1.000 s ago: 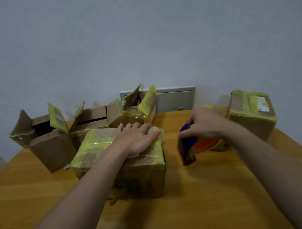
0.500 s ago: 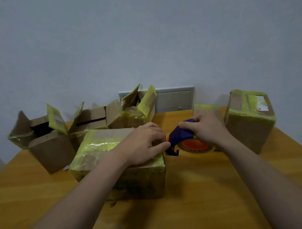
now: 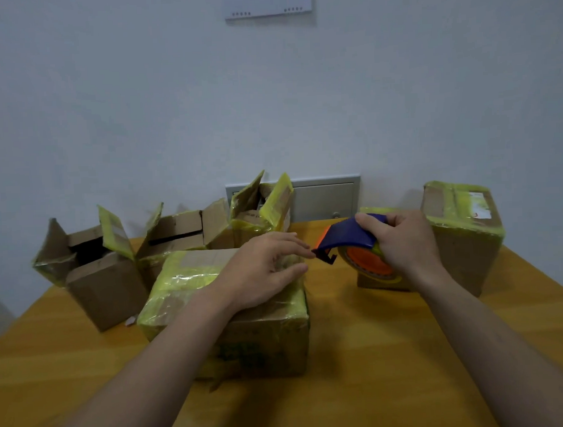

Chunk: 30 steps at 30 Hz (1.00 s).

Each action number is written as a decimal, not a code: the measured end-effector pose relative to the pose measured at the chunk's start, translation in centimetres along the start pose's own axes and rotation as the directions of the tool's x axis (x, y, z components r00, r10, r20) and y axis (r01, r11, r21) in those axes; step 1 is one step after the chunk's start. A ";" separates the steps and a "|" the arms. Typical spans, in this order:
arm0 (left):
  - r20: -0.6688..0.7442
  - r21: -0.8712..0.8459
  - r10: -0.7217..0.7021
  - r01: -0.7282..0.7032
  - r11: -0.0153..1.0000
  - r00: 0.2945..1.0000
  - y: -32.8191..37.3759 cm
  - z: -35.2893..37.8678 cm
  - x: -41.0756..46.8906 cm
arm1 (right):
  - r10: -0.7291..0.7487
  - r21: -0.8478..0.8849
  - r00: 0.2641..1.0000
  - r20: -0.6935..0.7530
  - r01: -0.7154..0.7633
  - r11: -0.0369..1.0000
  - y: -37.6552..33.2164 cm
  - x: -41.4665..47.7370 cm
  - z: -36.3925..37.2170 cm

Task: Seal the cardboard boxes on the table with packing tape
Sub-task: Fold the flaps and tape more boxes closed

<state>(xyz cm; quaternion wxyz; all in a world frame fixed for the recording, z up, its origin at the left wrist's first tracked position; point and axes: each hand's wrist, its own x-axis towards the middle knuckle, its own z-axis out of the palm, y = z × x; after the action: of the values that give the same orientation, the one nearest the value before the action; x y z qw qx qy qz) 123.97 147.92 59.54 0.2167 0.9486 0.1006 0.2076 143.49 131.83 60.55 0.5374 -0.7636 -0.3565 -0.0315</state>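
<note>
Altogether, six boxes (image 3: 262, 338) share one table (image 3: 375, 369); the right hand (image 3: 405, 241) grips one dispenser (image 3: 348, 235).

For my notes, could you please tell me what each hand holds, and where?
Right hand grips the tape dispenser by its blue cover; left hand holds nothing visible.

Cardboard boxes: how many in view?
6. Far-left open box; second open box; back-centre open box; front box under left hand; far-right sealed box; small box partly hidden behind right hand and tape dispenser. Others may be hidden behind these.
</note>
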 end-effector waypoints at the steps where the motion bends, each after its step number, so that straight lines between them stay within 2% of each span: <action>1: -0.086 0.035 0.007 -0.004 0.999 0.996 0.0 -0.2 -0.5 | 0.002 0.036 1.000 -0.030 -0.001 0.999 -0.2 0.0 0.0; 3: -0.196 0.104 -0.006 0.027 0.994 0.981 0.0 -0.7 -1.6 | 0.003 0.098 0.997 -0.075 0.004 0.995 -0.8 -0.2 0.3; 6: -0.263 0.197 -0.168 0.223 0.955 0.950 0.1 -1.8 -3.4 | -0.013 0.212 0.997 -0.076 0.029 0.977 -2.1 -0.7 1.2; 8: -0.294 0.292 -0.336 0.418 0.860 0.895 -0.4 -2.5 -4.4 | -0.019 0.321 0.997 -0.070 0.041 0.946 -3.3 -1.2 2.0; 11: -0.203 0.391 -0.649 0.668 0.633 0.733 -1.6 -3.1 -5.6 | -0.022 0.446 0.999 -0.048 0.042 0.894 -5.1 -1.9 3.7; 12: -0.161 0.385 -0.708 0.704 0.597 0.688 -1.9 -3.2 -5.8 | -0.025 0.479 0.999 -0.035 0.038 0.877 -5.7 -2.2 4.3; 14: -0.111 0.371 -0.747 0.724 0.581 0.656 -2.2 -3.0 -6.0 | -0.019 0.542 1.000 -0.006 0.019 0.840 -6.6 -2.6 5.7; 17: -0.140 0.357 -0.762 0.750 0.557 0.633 -2.8 -3.6 -5.6 | -0.004 0.603 0.999 0.040 -0.021 0.798 -7.4 -3.2 7.7; 21: -0.124 0.293 -0.831 0.820 0.491 0.542 -5.4 -5.1 -5.6 | 0.046 0.633 0.997 0.064 -0.076 0.770 -7.1 -3.6 9.3; 23: -0.095 0.322 -0.831 0.807 0.496 0.549 -6.2 -5.0 -5.7 | 0.077 0.650 0.995 0.065 -0.101 0.753 -6.9 -3.4 9.5; 27: -0.103 0.402 -0.767 0.731 0.551 0.634 -6.7 -4.9 -5.7 | 0.134 0.676 0.990 0.043 -0.128 0.726 -6.3 -3.3 9.6; 30: -0.104 0.416 -0.749 0.713 0.565 0.654 -7.0 -5.0 -6.1 | 0.125 0.670 0.991 0.038 -0.118 0.733 -6.2 -3.7 9.8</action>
<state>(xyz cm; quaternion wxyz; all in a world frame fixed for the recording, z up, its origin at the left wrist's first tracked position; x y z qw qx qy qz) 115.66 154.27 58.34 0.0770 0.8519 0.5170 0.0321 133.86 139.27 59.80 0.7784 -0.5408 -0.2909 0.1301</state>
